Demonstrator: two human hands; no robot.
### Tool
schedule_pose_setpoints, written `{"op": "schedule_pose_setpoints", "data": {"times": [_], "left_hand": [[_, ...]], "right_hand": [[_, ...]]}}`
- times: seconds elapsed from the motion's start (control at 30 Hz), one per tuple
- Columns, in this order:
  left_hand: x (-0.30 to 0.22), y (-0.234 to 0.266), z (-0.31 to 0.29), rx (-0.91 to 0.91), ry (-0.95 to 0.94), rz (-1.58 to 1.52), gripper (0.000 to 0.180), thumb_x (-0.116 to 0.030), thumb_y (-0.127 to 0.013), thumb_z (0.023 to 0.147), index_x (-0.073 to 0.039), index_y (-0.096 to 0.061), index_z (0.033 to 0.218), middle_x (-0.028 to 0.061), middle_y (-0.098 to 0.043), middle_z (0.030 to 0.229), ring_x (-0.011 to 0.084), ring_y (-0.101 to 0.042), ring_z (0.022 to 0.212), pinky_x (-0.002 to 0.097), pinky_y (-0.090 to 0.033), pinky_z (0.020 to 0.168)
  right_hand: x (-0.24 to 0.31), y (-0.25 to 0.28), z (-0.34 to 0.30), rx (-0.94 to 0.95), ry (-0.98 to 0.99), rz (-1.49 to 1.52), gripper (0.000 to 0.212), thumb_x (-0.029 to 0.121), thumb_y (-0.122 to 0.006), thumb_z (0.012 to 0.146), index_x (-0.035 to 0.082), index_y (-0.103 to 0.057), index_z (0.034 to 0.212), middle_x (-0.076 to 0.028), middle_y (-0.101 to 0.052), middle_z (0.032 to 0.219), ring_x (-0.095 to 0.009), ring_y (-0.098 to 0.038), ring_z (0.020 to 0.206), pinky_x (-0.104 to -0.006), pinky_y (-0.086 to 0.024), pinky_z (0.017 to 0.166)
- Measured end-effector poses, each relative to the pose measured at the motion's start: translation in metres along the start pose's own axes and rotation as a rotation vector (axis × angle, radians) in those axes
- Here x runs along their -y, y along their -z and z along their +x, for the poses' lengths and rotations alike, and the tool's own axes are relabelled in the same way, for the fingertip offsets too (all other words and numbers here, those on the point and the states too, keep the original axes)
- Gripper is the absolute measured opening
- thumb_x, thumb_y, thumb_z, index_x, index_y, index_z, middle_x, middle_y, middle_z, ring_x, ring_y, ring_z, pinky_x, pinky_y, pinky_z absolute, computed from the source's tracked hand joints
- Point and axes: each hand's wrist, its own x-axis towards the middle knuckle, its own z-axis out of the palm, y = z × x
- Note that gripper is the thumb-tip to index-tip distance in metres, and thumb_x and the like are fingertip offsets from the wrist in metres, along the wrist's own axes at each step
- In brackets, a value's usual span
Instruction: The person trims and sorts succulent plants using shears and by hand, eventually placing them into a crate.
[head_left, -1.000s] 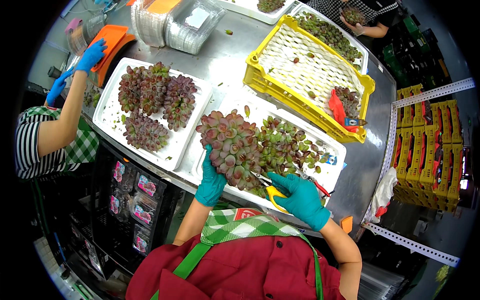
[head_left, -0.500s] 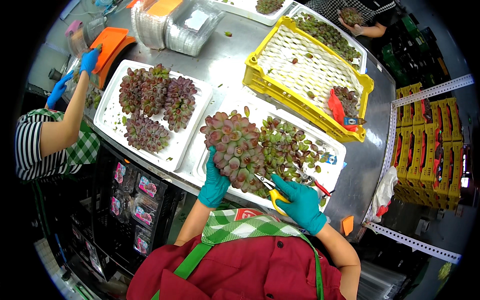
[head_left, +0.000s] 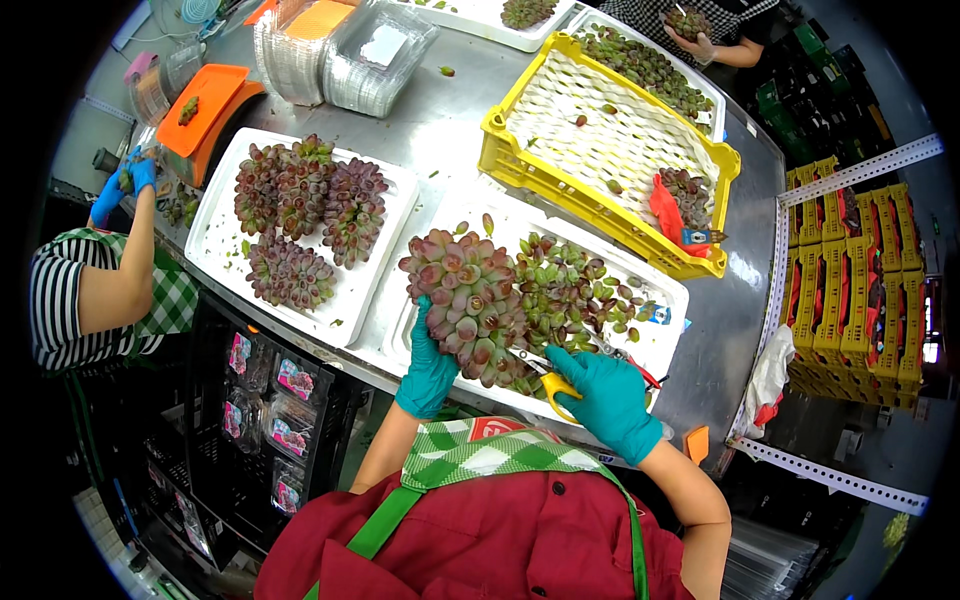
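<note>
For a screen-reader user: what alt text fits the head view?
A person in teal gloves holds a grape bunch in the left hand and yellow-handled scissors in the right hand, over a white tray on a steel table. A yellow crate sits behind it.

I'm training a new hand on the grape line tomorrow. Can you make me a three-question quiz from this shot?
1. True or false: the left hand holds a grape bunch over a white tray.
2. What does the right hand hold?
A. a knife
B. yellow-handled scissors
C. a clamshell box
3. Fill in: the crate behind the tray is ____ in colour.

Key:
1. True.
2. B, with the blades at the base of the bunch.
3. Yellow.
</note>
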Motion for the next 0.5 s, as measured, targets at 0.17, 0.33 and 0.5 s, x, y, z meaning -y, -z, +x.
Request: {"op": "schedule_pose_setpoints", "data": {"times": [0.17,0.33,0.5], "left_hand": [[0.000,-0.003,-0.001,0.003,-0.023,-0.016,0.055,-0.045,-0.041,0.087,-0.008,-0.035,0.128,0.0109,-0.044,0.125,0.0253,-0.047,0.111,0.0422,-0.040,0.094],[0.001,-0.009,0.003,-0.011,-0.028,-0.004,0.054,-0.046,-0.040,0.087,-0.009,-0.036,0.126,0.0100,-0.045,0.124,0.0246,-0.047,0.111,0.0412,-0.040,0.094],[0.005,0.019,0.010,-0.066,-0.156,0.130,0.051,-0.047,-0.037,0.088,-0.009,-0.039,0.123,0.0086,-0.046,0.120,0.0231,-0.048,0.109,0.0400,-0.040,0.094]], "right_hand": [[0.002,-0.006,0.000,0.008,-0.026,0.028,0.058,0.023,-0.069,0.066,0.017,-0.049,0.120,-0.004,-0.053,0.072,-0.020,-0.054,0.062,-0.0336,-0.042,0.052],[0.001,-0.016,-0.004,0.024,-0.070,0.058,0.057,0.021,-0.068,0.066,0.017,-0.050,0.119,-0.005,-0.057,0.076,-0.021,-0.056,0.064,-0.0336,-0.043,0.053],[-0.008,-0.001,-0.014,-0.084,-0.079,0.103,0.059,0.023,-0.068,0.066,0.017,-0.047,0.121,-0.004,-0.056,0.074,-0.020,-0.056,0.063,-0.0331,-0.044,0.052]]}}
